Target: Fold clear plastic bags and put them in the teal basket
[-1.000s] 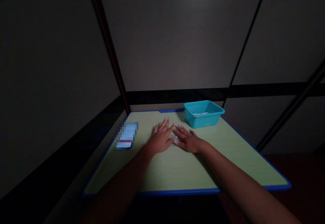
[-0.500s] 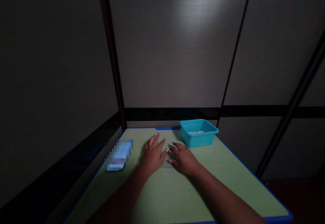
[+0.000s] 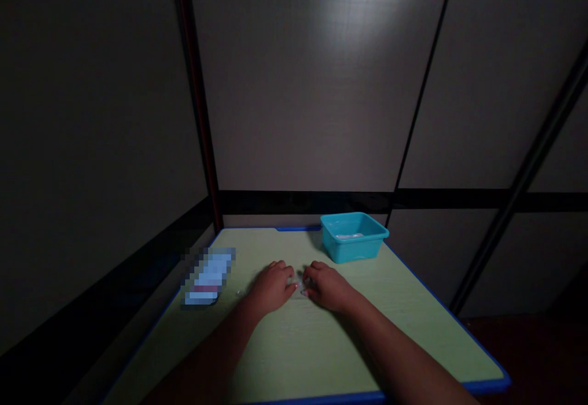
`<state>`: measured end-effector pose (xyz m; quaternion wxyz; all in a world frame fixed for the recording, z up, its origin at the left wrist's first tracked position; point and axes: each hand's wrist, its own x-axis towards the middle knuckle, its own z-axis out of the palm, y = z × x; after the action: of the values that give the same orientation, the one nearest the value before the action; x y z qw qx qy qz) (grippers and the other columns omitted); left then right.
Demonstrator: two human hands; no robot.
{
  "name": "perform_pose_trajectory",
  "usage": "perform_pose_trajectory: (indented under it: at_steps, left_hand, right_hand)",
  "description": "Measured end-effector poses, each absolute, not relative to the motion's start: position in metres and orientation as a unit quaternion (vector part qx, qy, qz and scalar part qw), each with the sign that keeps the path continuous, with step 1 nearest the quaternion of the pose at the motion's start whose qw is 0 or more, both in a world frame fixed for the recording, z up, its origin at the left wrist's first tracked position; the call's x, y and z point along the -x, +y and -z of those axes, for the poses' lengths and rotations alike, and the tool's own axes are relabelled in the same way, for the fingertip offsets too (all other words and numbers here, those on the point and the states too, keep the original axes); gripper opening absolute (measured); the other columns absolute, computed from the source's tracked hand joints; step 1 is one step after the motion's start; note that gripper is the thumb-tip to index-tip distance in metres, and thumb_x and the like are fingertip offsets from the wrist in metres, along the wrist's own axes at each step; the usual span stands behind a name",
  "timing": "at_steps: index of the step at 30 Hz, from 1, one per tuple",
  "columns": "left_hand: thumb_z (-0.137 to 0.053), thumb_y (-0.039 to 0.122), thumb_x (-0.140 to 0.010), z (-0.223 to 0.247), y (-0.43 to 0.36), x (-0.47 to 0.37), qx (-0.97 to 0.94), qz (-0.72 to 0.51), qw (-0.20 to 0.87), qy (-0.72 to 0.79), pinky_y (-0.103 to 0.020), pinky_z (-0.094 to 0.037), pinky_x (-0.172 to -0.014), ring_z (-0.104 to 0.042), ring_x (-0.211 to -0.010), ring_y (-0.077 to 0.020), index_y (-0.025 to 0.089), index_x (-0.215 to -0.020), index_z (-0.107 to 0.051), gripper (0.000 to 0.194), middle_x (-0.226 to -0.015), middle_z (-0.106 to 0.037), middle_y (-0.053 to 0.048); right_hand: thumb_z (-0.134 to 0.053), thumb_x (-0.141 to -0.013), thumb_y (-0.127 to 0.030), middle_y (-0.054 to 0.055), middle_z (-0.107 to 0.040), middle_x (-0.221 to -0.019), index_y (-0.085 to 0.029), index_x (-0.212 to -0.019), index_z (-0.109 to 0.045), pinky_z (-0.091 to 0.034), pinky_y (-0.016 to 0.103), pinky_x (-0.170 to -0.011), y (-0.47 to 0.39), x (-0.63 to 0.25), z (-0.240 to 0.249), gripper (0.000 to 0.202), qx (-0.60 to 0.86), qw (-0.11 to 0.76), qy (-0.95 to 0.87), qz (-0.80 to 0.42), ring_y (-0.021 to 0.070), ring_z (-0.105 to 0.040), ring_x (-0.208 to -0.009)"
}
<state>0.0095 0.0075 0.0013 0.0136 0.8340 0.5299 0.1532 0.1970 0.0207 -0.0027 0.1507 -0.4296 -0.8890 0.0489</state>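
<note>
A thin, see-through piece of plastic (image 3: 297,282) lies on the table between my hands, its outline faint. A small glint left of my wrist looks like part of the same piece. My left hand (image 3: 274,287) curls over it from the left, its fingers bent and the thumb pointing right. From the other side, my right hand (image 3: 327,287) has its fingers and thumb drawn together at the plastic's right end. Both hands stay low over the tabletop, their thumb tips a small gap apart. My palms hide most of the plastic.
A turquoise plastic basket (image 3: 353,249) stands at the back right of the pale green table (image 3: 298,356), with something whitish inside. On the left lies a blurred-out phone-like object (image 3: 209,277). Blue edging borders the table, and dark panelled walls (image 3: 303,86) rise behind and at the left.
The outstretched fingers of my left hand have bent inward, and my right fingers have curled more. The view has shifted slightly, so the basket and table appear a little further left.
</note>
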Motion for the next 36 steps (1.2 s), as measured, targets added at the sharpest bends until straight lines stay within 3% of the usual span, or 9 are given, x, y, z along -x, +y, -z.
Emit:
perform_pose_trajectory:
  at_steps: [15, 22, 36]
  left_hand:
    - [-0.051, 0.032, -0.083, -0.0035, 0.0054, -0.0113, -0.824, -0.149, 0.024, 0.545, -0.032, -0.038, -0.086, -0.052, -0.102, -0.0226, 0.018, -0.108, -0.051, 0.029, -0.105, -0.059, -0.009]
    - [-0.051, 0.031, -0.082, -0.0063, 0.0046, -0.0114, -0.834, -0.122, 0.012, 0.539, -0.032, -0.039, -0.083, -0.052, -0.096, -0.0225, 0.019, -0.093, -0.056, 0.017, -0.097, -0.058, -0.007]
    - [-0.052, 0.028, -0.082, -0.0039, 0.0075, -0.0075, -0.848, -0.137, 0.015, 0.512, -0.031, -0.038, -0.086, -0.050, -0.097, -0.0213, 0.020, -0.094, -0.058, 0.016, -0.095, -0.056, -0.006]
  right_hand:
    - [-0.058, -0.078, -0.026, 0.008, -0.057, -0.092, -0.016, -0.100, -0.056, -0.037, 0.028, -0.075, 0.0207, -0.1976, 0.0021, 0.024, 0.421, 0.166, -0.890, -0.046, 0.0199, -0.051, -0.088]
    - [-0.062, -0.075, -0.030, 0.008, -0.057, -0.092, -0.017, -0.097, -0.056, -0.038, 0.028, -0.074, 0.0200, -0.1981, 0.0009, 0.026, 0.421, 0.161, -0.891, -0.052, 0.0201, -0.052, -0.086]
    - [-0.063, -0.076, -0.030, 0.008, -0.055, -0.094, -0.016, -0.096, -0.058, -0.038, 0.028, -0.077, 0.0177, -0.1988, -0.0047, 0.026, 0.415, 0.149, -0.895, -0.069, 0.0195, -0.052, -0.088]
